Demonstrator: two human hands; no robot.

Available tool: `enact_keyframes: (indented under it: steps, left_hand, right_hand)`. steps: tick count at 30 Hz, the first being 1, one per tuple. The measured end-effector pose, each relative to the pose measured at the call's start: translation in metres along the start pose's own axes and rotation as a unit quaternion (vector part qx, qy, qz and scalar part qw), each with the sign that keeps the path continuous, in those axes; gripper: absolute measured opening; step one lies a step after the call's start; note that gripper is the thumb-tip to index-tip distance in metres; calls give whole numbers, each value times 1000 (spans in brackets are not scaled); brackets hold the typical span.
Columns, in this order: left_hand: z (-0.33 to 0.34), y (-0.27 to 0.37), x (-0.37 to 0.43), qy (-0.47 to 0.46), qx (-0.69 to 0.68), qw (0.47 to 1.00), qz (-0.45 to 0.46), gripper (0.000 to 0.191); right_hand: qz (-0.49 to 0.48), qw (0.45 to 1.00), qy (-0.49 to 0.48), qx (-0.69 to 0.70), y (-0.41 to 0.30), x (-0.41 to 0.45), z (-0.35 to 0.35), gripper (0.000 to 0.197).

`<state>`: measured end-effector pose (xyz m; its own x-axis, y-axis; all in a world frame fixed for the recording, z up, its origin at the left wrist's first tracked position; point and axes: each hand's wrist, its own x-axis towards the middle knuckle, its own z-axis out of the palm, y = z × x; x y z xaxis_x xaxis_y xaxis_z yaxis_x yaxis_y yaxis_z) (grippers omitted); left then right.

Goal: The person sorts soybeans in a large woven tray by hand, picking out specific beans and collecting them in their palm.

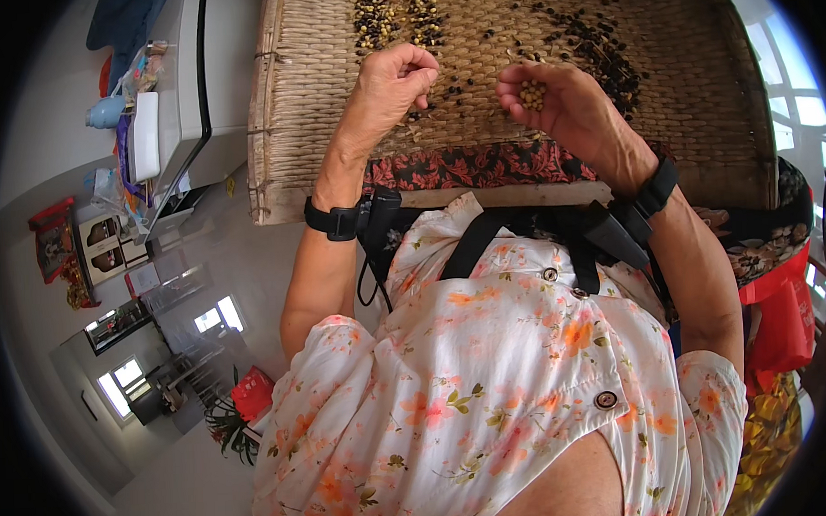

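Note:
Over the middle of a woven tray (313,125), my left hand (400,84) has its thumb and fingertips pinched together, with nothing visible between them. My right hand (550,96), to its right, is cupped around a small heap of yellow beans (533,95). Between the hands, a few dark beans (456,89) lie loose on the weave. Mixed yellow and black beans (377,20) lie in two bands beyond my left hand. Beyond and right of my right hand spreads a pile of black beans (607,53).
A strip of red-and-black patterned cloth (478,165) lies along the tray's near edge, close to my body. At left stands a white cabinet (226,94) with a blue cup (106,113) and bags on it. Red bags (784,327) are at the right.

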<state>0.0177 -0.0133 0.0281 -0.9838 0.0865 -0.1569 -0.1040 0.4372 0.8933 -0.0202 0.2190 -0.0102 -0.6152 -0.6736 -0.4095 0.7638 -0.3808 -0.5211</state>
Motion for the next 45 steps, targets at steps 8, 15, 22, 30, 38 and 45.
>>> enact_keyframes:
  steps: [8,15,22,30,38,45]
  left_hand:
    - [11,15,-5,-31,-267,962,-37,13]
    - [12,16,-6,-30,-299,953,-27,16]
    - [11,12,-7,-32,-318,947,-40,21]
    - [22,21,-10,-46,-267,962,-39,24]
    - [44,33,-12,-52,-105,993,-21,23]
    - [48,37,-13,-41,-33,999,-1,20]
  right_hand:
    - [0,1000,2,1,3,-2,4,24]
    - [-2,1000,-13,-8,3,-1,2,25]
    - [3,1000,-7,-7,3,-1,3,26]
    - [16,999,-27,-29,2,-4,8,29]
    - [1,1000,-25,-3,2,-9,17,26]
    - [8,1000,-21,3,3,-7,16,25]
